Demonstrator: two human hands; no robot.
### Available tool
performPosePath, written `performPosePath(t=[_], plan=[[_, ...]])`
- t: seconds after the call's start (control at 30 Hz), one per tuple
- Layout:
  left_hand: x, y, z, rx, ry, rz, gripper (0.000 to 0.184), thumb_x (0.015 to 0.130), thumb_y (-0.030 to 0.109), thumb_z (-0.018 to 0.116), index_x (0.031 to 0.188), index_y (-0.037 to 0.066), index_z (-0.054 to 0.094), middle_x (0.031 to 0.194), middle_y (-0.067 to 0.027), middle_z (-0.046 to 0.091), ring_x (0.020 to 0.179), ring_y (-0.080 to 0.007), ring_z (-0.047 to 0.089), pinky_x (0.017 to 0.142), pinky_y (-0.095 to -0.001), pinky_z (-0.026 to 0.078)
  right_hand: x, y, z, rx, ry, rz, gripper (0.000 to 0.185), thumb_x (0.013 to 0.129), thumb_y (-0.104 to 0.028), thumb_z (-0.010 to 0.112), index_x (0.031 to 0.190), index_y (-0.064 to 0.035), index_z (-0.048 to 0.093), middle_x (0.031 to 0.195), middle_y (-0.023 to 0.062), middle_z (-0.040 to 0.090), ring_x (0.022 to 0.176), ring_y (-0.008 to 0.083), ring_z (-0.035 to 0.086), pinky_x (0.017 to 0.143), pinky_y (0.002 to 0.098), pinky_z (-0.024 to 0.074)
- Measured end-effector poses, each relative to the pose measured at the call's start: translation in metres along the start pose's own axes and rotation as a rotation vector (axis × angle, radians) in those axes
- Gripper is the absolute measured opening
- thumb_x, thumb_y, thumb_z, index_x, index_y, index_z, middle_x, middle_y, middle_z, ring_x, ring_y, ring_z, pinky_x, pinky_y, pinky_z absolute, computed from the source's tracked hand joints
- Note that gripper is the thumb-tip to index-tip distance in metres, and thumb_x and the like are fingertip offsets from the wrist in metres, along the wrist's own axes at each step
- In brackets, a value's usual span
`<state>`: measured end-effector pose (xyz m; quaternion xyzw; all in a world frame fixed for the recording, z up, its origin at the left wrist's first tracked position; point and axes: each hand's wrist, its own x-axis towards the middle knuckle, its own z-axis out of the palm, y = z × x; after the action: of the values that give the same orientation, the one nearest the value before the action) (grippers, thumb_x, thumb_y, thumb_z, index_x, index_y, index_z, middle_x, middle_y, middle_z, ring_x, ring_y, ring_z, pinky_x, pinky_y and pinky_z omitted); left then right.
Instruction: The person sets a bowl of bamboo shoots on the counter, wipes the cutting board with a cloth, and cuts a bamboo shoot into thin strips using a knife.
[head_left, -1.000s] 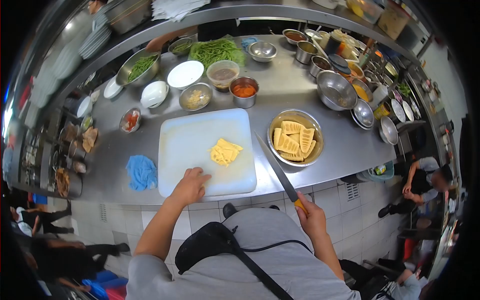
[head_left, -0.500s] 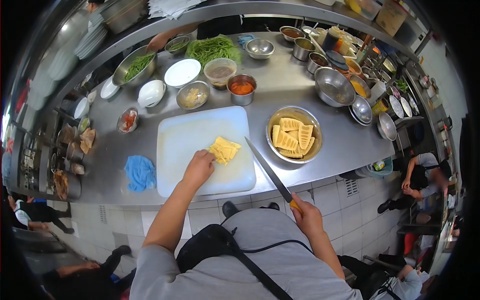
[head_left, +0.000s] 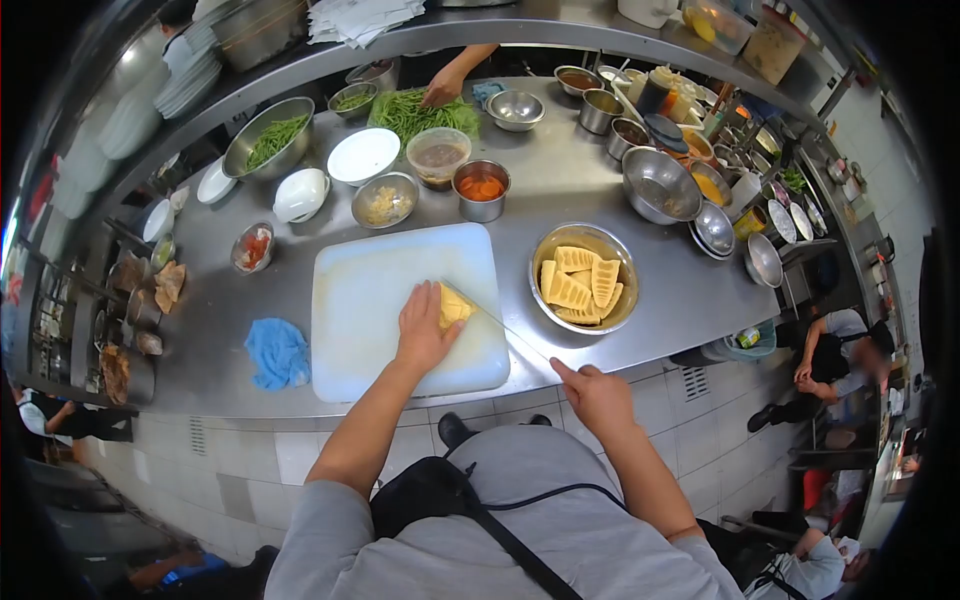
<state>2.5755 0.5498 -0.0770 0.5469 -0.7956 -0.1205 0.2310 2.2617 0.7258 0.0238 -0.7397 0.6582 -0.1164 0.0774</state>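
Note:
My left hand (head_left: 424,325) presses on a small stack of yellow bamboo shoot pieces (head_left: 456,306), its fingers over the left side and the thumb near the bottom. The stack lies on a white cutting board (head_left: 365,345). My right hand (head_left: 598,398) is closed around a kitchen knife (head_left: 518,333), index finger stretched along it; the handle is mostly hidden in the hand. The blade appears as a thin edge-on line, its tip end by the right side of the stack. Right of the board, a steel bowl (head_left: 630,300) holds several larger ridged bamboo shoot pieces (head_left: 573,290).
A crumpled blue cloth (head_left: 277,352) lies left of the board. Behind the board stand a bowl of chopped bits (head_left: 385,200), a pot of orange sauce (head_left: 482,205) and a white plate (head_left: 363,156). Another person's hand (head_left: 443,86) reaches into green beans (head_left: 415,118). A shelf (head_left: 560,36) spans above.
My left hand has gathered the spread yellow pieces into a compact stack. My right hand has raised the knife and turned it edge-on beside the stack. Another person's hand now reaches the beans.

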Motion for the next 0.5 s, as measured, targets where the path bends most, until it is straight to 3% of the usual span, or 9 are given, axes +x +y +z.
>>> performPosePath(t=[0.03, 0.2, 0.27, 0.33, 0.5], plan=[[-0.001, -0.003, 0.007, 0.034, -0.072, 0.021, 0.086, 0.099, 0.042, 0.073, 0.163, -0.003, 0.035, 0.169, -0.0275, 0.033, 0.156, -0.0436, 0.032, 0.128, -0.0532, 0.026, -0.007, -0.004, -0.002, 0.012, -0.032, 0.018, 0.049, 0.095, -0.021, 0.074, 0.142, -0.035, 0.07, 0.085, 0.0071, 0.069, 0.069, 0.0306, 0.07, 0.064, 0.0441, 0.0582], [0.001, 0.001, 0.009, -0.01, -0.072, 0.001, 0.089, 0.101, 0.046, 0.069, 0.164, -0.004, 0.031, 0.171, -0.0268, 0.029, 0.16, -0.0421, 0.026, 0.13, -0.0536, 0.022, -0.031, -0.002, 0.005, 0.165, -0.042, 0.068, 0.049, 0.096, -0.023, 0.075, 0.143, -0.0346, 0.069, 0.089, 0.0101, 0.072, 0.077, 0.034, 0.072, 0.069, 0.0469, 0.0583], [0.005, 0.009, 0.002, -0.034, -0.055, -0.005, 0.086, 0.102, 0.046, 0.067, 0.165, -0.001, 0.031, 0.172, -0.0258, 0.029, 0.161, -0.0408, 0.025, 0.13, -0.0541, 0.022, -0.032, 0.001, 0.011, 0.29, -0.037, 0.122, 0.051, 0.094, -0.017, 0.08, 0.144, -0.0219, 0.069, 0.103, 0.0161, 0.078, 0.09, 0.0374, 0.074, 0.079, 0.0452, 0.0592], [0.013, 0.022, -0.009, 0.164, -0.096, 0.059, 0.081, 0.106, 0.047, 0.061, 0.166, 0.002, 0.033, 0.174, -0.0229, 0.029, 0.163, -0.0406, 0.022, 0.131, -0.0536, 0.021, -0.032, -0.005, 0.012, 0.314, 0.001, 0.171, 0.052, 0.094, -0.019, 0.079, 0.145, -0.0205, 0.068, 0.104, 0.0174, 0.077, 0.091, 0.0389, 0.074, 0.08, 0.0463, 0.0593], [0.017, 0.008, 0.009, 0.202, -0.234, 0.098, 0.077, 0.109, 0.053, 0.05, 0.168, 0.005, 0.034, 0.177, -0.0159, 0.025, 0.165, -0.0396, 0.015, 0.132, -0.0553, 0.018, -0.03, -0.009, 0.027, 0.379, 0.074, 0.236, 0.054, 0.094, -0.019, 0.08, 0.145, -0.0106, 0.066, 0.112, 0.0224, 0.077, 0.098, 0.0422, 0.074, 0.087, 0.0473, 0.059]])
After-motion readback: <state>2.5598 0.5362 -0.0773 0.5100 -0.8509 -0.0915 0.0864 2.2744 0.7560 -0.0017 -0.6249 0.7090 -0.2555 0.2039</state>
